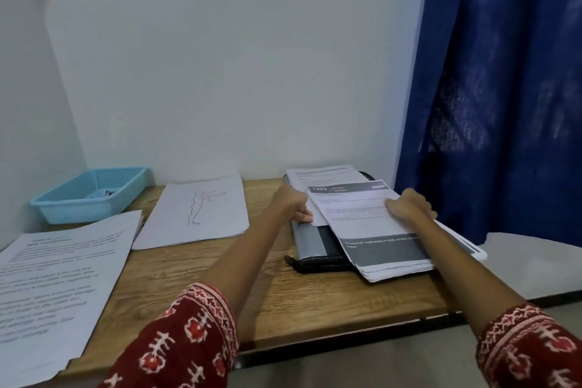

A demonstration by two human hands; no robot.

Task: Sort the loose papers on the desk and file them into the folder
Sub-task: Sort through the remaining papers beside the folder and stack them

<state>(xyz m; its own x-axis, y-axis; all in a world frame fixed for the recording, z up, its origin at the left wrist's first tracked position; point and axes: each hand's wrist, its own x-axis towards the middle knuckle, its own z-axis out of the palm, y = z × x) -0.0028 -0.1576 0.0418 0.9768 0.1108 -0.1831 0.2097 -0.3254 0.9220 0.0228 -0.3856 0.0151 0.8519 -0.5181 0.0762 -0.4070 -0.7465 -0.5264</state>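
The folder point(310, 241) lies at the desk's point(195, 277) 2 o'clock, zipper edge toward the person. The left hand point(294, 203) curls on the folder's left edge, thumb pinching a sheet point(324, 178) lying there. The right hand point(409, 205) grips the stack point(374, 230) on top, at its 3 o'clock edge. A drawing point(195, 211) lies at 12, a text pile point(53, 287) at 9, a tray point(91, 194) at 10.

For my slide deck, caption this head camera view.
Both hands hold a paper stack over the folder on a wooden desk.
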